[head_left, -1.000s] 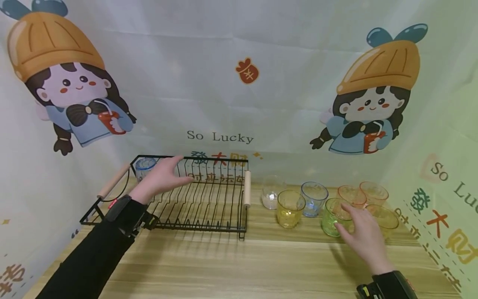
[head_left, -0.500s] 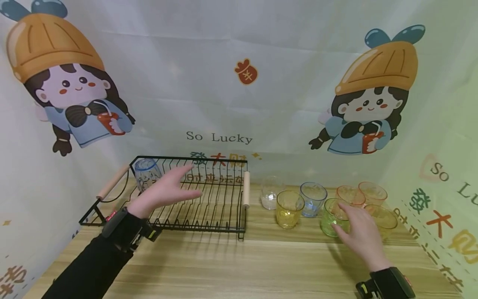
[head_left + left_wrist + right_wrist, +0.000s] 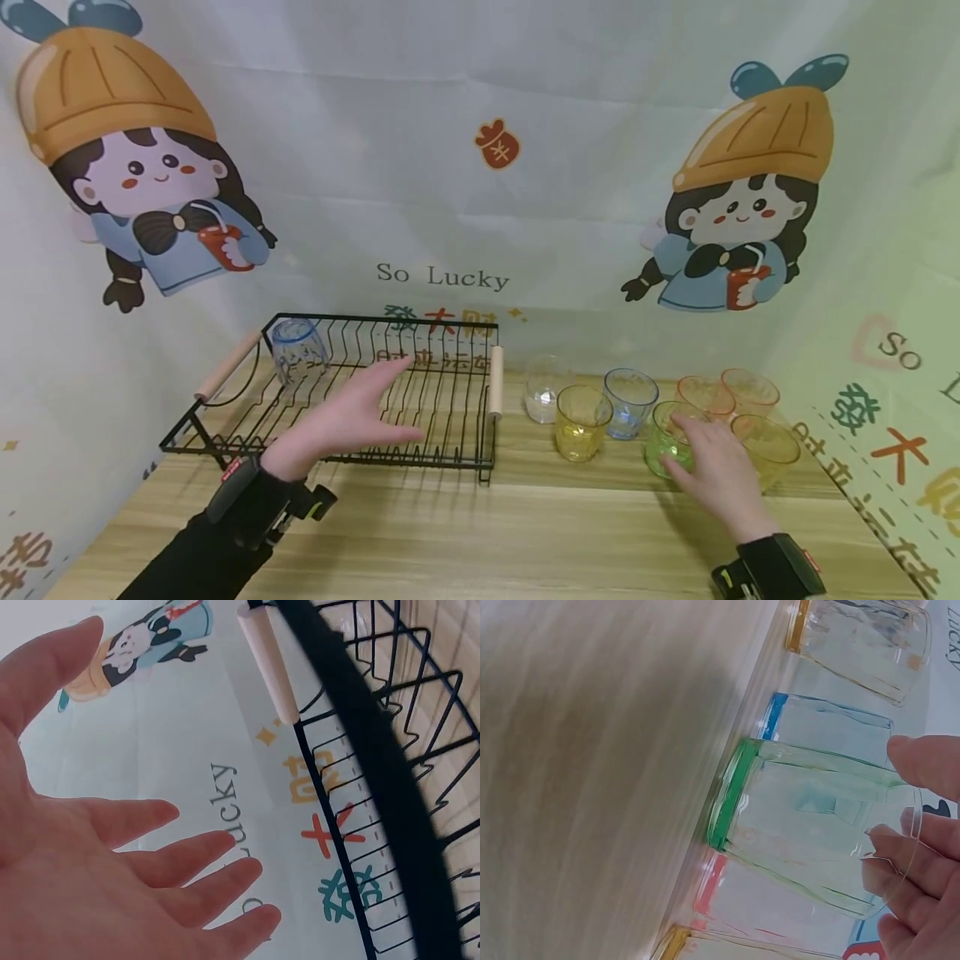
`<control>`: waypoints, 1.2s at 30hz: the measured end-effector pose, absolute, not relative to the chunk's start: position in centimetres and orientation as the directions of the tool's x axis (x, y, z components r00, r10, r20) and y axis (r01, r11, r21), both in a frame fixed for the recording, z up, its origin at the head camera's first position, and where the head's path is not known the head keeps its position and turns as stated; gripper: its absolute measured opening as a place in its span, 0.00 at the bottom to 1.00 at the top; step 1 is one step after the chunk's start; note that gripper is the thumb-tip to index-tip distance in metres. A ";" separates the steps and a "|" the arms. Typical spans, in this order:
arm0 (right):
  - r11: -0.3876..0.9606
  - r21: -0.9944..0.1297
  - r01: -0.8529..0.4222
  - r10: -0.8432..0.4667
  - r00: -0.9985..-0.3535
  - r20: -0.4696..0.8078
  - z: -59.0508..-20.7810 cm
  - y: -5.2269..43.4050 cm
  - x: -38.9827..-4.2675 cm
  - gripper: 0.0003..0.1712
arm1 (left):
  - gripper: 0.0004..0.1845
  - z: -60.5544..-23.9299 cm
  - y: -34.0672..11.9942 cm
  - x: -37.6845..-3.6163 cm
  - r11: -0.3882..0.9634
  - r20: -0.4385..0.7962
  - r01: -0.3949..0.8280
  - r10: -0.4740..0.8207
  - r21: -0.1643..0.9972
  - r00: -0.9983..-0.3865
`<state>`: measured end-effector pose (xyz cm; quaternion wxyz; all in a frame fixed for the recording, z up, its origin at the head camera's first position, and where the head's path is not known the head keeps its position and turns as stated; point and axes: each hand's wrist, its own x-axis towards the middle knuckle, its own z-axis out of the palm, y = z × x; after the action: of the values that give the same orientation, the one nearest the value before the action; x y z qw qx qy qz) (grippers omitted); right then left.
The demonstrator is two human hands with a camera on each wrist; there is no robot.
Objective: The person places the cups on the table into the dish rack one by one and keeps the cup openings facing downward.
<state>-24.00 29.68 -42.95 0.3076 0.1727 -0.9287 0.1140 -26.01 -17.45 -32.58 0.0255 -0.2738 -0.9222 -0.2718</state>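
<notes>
My left hand (image 3: 341, 425) is above the front part of a black wire dish rack (image 3: 491, 462), thumb and fingers spread with nothing in them. In the left wrist view the left hand's fingers (image 3: 202, 885) extend beside the rack's frame. A blue-rimmed glass (image 3: 300, 354) sits upside down in the rack's back left corner. At the right, my right hand (image 3: 716, 475) holds a green drinking glass (image 3: 663, 442) near its rim. In the right wrist view the thumb (image 3: 922, 761) is at one side of the green glass, and the fingers show through its wall.
Left of the green glass stand a clear glass (image 3: 543, 400), a yellow glass (image 3: 581, 433) and a blue-rimmed glass (image 3: 630, 408). Behind and right of it are two pink-rimmed glasses (image 3: 753, 392) and another yellow glass (image 3: 780, 454). A printed cloth (image 3: 570, 183) hangs behind the wooden table (image 3: 450, 542).
My left hand has moved right and toward me, away from the upside-down glass, which now shows fully. My right hand has stayed at the green glass, its fingers slightly farther over the rim.
</notes>
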 end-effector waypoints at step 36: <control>0.918 -0.019 -0.397 -0.286 -0.692 0.662 -42.9 29.6 -23.4 0.15 | 0.57 -34.9 -13.4 -24.9 0.612 0.295 0.590 0.520 0.526 -0.802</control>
<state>-23.38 29.60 -42.91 0.3451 0.1862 -0.9164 0.0803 -24.93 -13.35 -34.91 0.0564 -0.3096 -0.8960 -0.3131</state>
